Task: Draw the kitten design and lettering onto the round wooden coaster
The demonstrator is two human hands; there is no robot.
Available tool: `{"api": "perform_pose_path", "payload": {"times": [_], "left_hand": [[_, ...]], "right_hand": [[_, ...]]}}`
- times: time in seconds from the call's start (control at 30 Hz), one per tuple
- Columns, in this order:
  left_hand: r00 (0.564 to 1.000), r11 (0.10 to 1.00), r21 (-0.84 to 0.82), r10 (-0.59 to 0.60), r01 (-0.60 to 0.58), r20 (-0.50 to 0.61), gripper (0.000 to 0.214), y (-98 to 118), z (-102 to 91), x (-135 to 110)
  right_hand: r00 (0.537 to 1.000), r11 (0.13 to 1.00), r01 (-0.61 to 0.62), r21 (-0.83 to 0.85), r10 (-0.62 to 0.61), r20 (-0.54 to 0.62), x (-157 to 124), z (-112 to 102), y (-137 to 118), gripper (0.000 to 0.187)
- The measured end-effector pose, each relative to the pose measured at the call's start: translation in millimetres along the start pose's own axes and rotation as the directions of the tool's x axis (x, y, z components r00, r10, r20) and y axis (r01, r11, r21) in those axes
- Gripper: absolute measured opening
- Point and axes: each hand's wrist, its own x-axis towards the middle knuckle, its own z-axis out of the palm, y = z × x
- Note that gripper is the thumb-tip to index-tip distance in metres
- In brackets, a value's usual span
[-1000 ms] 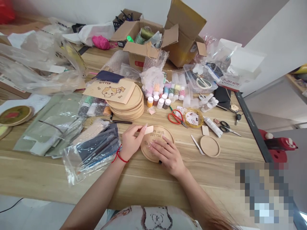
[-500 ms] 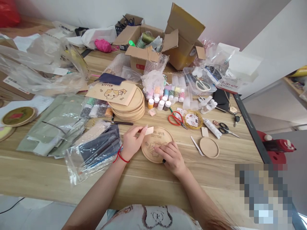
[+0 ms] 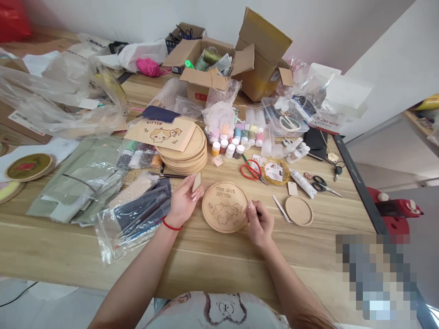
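Note:
A round wooden plaque (image 3: 224, 206) with burnt lettering and a kitten drawing lies flat on the table in front of me. My left hand (image 3: 183, 201) is just left of it, fingers closed on a small pale wooden tag (image 3: 196, 182) held upright. My right hand (image 3: 259, 222) sits at the plaque's right edge, fingers curled in a pinch round a thin dark object I cannot name. A red cord circles my left wrist.
A stack of wooden discs (image 3: 185, 153) with a kitten card on top stands behind the plaque. Paint pots (image 3: 233, 139), red scissors (image 3: 252, 170), tweezers (image 3: 281, 208), a small wooden coaster (image 3: 299, 210), plastic bags (image 3: 135, 212) at left and open cardboard boxes (image 3: 219, 68) crowd the table.
My right hand slid off the plaque's face to its right edge and curled into a pinch. My left hand pulled back left and turned the tag upright.

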Motion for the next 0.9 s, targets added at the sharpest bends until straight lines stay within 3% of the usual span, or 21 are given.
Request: {"api": "perform_pose_path", "payload": {"times": [0.17,0.37,0.47,0.57,0.77,0.9], "left_hand": [[0.979,0.938,-0.291,-0.158,0.190,0.132,0.037,15,2.6,-3],[0.968,0.840,-0.482,-0.196,0.248,0.157,0.032,11,0.7,-1],[0.970,0.815,-0.526,-0.200,0.244,0.141,0.033,10,-3.7,3],[0.972,0.805,-0.544,-0.207,0.236,0.115,0.036,11,-7.5,7],[0.970,0.808,-0.540,-0.228,0.234,0.080,0.041,8,-7.9,9],[0.970,0.812,-0.535,-0.233,0.235,0.071,0.042,6,-6.8,9]], "right_hand": [[0.993,0.943,-0.118,0.310,0.120,0.014,6,1,-4,0.047],[0.951,0.696,-0.293,0.655,0.282,0.126,21,-1,-13,0.056],[0.906,0.600,-0.387,0.700,0.387,0.170,26,-5,-16,0.056],[0.870,0.559,-0.441,0.702,0.457,0.184,28,-7,-15,0.055],[0.847,0.594,-0.427,0.682,0.527,0.072,31,-9,-6,0.029],[0.839,0.586,-0.453,0.672,0.535,0.099,31,-10,-5,0.024]]}}
